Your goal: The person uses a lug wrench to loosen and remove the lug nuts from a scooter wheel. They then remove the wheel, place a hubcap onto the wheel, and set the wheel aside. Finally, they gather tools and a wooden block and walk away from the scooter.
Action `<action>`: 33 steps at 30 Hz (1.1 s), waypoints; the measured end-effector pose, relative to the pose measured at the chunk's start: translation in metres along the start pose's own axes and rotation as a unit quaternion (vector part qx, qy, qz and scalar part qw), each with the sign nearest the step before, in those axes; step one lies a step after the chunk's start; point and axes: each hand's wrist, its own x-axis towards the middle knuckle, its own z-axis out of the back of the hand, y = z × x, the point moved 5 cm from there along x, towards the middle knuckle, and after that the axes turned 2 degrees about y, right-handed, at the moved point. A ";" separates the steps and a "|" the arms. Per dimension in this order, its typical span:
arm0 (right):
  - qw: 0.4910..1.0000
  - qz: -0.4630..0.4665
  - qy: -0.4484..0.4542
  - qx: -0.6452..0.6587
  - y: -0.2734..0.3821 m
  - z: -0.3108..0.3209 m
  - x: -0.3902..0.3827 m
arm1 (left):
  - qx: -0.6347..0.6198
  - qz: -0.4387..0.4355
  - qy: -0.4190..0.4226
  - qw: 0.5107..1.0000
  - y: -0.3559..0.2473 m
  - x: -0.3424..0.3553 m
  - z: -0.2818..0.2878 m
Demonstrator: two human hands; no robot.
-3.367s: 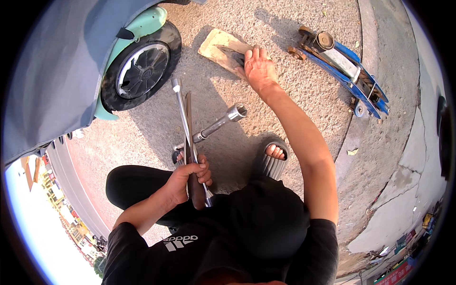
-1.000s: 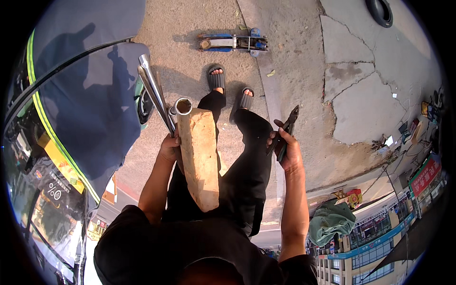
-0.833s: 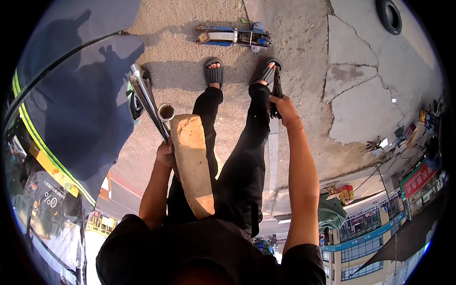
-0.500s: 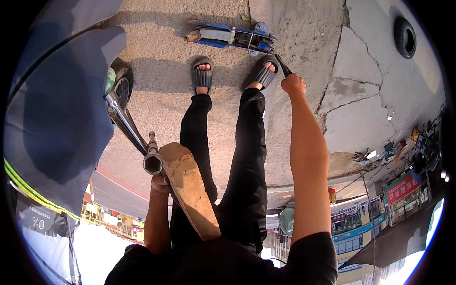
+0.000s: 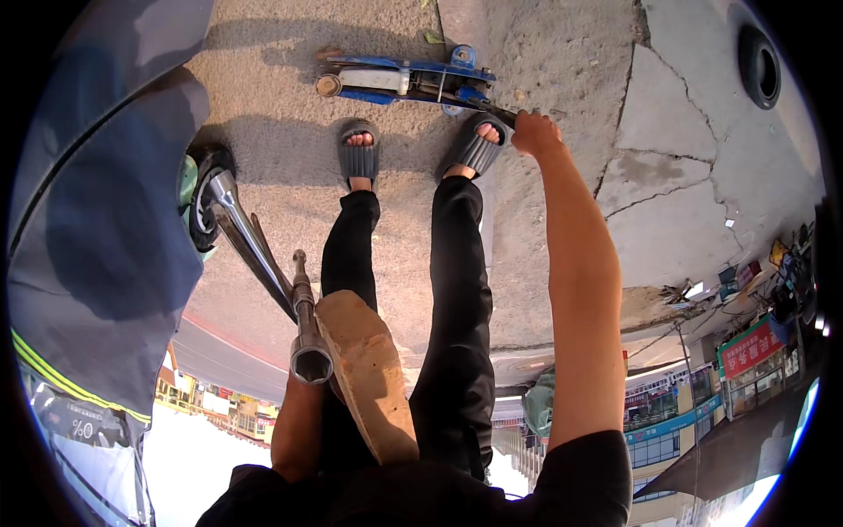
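My right hand (image 5: 536, 133) is closed around the dark handle (image 5: 499, 112) of a blue floor jack (image 5: 404, 81), which rests on the ground in front of my feet. The handle runs from the jack's right end to my fist. My left hand (image 5: 305, 393), mostly hidden behind the tools, carries a bundle at my left thigh. In it are a chrome lug wrench (image 5: 311, 358) with an open socket facing up, a long chrome tube-ended bar (image 5: 237, 208), dark metal bars (image 5: 257, 270) and a thick tan wooden block (image 5: 367, 373).
A dark car body (image 5: 105, 202) stands close on my left, and a small black wheel (image 5: 207, 189) shows near it. My slippers (image 5: 359, 158) are just behind the jack. A tyre (image 5: 760, 67) lies far right on cracked concrete (image 5: 663, 132).
My right hand has come closer to the jack's end, still on the handle. In view, the jack sits farther left, and the bundle in my left hand farther right and lower.
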 end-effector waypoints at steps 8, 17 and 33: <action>0.993 0.031 0.069 0.095 0.015 0.012 -0.059 | 0.083 -0.170 -0.070 0.979 -0.009 -0.021 0.026; 0.976 0.089 0.059 0.192 0.004 0.065 -0.228 | 0.146 -0.170 0.040 0.974 0.029 -0.031 -0.176; 0.712 -0.292 0.158 0.618 -0.292 -0.147 -0.468 | 0.368 -0.218 0.165 0.889 0.098 0.045 -0.521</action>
